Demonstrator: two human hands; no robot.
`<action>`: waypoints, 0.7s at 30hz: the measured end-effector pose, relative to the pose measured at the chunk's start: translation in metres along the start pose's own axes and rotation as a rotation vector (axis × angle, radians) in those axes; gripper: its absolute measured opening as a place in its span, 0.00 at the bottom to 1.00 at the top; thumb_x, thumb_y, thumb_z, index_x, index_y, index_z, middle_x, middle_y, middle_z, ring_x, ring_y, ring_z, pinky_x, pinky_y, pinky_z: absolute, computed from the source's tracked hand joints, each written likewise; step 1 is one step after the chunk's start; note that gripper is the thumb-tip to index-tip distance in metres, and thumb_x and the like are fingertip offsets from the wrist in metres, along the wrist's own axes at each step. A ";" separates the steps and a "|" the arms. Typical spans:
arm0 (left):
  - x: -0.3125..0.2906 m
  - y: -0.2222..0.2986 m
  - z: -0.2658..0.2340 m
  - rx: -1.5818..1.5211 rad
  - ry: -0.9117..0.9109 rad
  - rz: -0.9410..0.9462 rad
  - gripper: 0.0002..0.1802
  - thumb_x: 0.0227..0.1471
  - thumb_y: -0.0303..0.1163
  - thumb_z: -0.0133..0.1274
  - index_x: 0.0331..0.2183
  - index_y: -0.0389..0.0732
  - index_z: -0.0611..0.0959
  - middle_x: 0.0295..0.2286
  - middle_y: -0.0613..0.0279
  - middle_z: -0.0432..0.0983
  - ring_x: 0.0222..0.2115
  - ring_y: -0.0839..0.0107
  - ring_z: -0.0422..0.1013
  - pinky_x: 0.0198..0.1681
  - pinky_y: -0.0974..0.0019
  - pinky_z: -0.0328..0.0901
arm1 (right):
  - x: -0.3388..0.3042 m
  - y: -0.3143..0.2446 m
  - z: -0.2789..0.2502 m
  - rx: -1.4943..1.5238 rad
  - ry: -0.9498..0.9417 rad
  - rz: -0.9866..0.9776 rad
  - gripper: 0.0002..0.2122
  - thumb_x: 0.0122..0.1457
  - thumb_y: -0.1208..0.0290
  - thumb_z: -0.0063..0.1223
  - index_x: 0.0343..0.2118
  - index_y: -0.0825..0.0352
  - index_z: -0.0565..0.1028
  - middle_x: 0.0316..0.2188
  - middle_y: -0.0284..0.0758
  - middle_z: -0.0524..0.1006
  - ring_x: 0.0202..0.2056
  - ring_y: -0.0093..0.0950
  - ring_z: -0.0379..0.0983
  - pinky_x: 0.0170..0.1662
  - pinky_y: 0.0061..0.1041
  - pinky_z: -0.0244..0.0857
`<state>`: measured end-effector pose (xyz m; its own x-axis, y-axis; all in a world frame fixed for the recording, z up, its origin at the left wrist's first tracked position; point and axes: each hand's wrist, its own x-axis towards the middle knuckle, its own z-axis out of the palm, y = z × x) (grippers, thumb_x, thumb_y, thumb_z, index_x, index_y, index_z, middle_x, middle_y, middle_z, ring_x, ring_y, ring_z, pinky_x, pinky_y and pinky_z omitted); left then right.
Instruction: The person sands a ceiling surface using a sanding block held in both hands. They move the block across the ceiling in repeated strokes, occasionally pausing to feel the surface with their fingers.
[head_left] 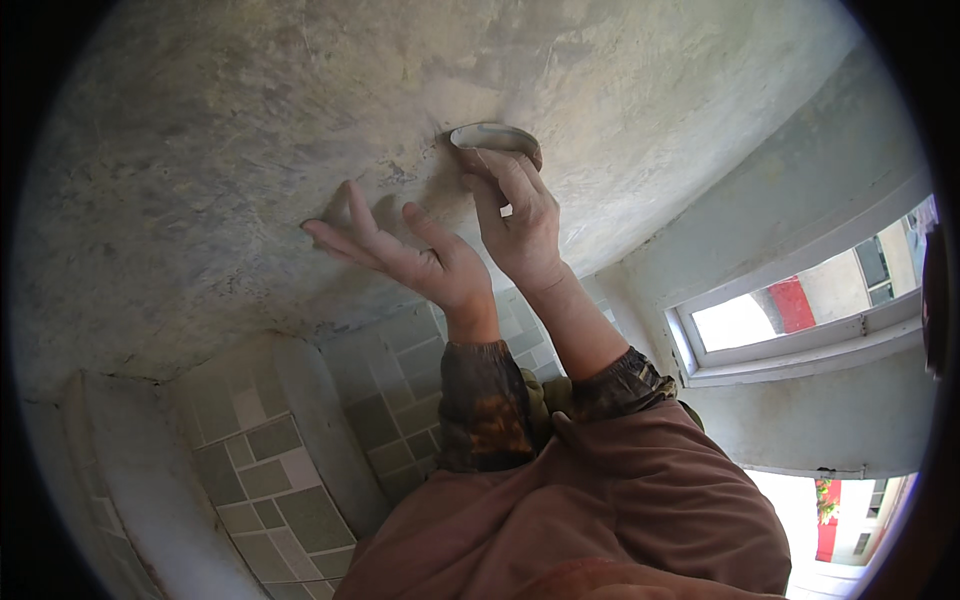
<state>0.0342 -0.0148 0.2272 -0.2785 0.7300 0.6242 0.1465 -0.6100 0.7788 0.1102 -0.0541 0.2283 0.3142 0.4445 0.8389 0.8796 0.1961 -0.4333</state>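
Observation:
My right hand (520, 215) is closed on a bent piece of sandpaper (530, 152), pale grey on its inner face and reddish brown along the outside. It is pressed to the mottled grey plaster ceiling (250, 130). Lower and to the left, my left hand (420, 255) is open with its fingers spread and nothing held. Its longest fingertips reach the plaster or lie very close to it. Pale dust coats the fingers of both hands. Dark patterned cuffs cover both wrists.
A white-framed window (800, 340) opens in the wall at the right, with another bright opening (850, 520) below it. Grey-green tiles (290, 500) cover the wall at lower left, beside a plastered pillar (330, 420). Brown clothing (590, 500) covers my body below.

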 end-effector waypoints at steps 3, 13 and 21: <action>-0.002 -0.007 0.007 0.128 -0.036 0.137 0.37 0.60 0.35 0.46 0.65 0.36 0.53 0.65 0.32 0.28 0.67 0.36 0.26 0.64 0.30 0.28 | -0.006 0.002 -0.001 -0.024 -0.019 -0.028 0.14 0.52 0.85 0.57 0.41 0.65 0.77 0.36 0.37 0.80 0.38 0.35 0.78 0.39 0.30 0.73; -0.022 -0.012 0.022 0.370 -0.249 0.113 0.54 0.58 0.43 0.53 0.66 0.32 0.34 0.61 0.22 0.14 0.63 0.26 0.16 0.62 0.28 0.26 | -0.030 0.035 -0.011 -0.108 0.134 0.219 0.12 0.56 0.82 0.58 0.44 0.68 0.73 0.36 0.37 0.79 0.32 0.26 0.77 0.33 0.24 0.70; -0.025 -0.012 0.022 0.375 -0.274 0.127 0.66 0.49 0.54 0.61 0.66 0.33 0.33 0.60 0.21 0.13 0.62 0.25 0.15 0.61 0.26 0.27 | -0.045 0.049 -0.013 -0.004 0.179 0.450 0.11 0.58 0.81 0.53 0.44 0.68 0.73 0.36 0.40 0.79 0.36 0.33 0.78 0.36 0.30 0.71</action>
<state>0.0600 -0.0193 0.2032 0.0165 0.7417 0.6705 0.5098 -0.5831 0.6325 0.1435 -0.0757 0.1732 0.7202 0.3271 0.6118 0.6433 0.0153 -0.7655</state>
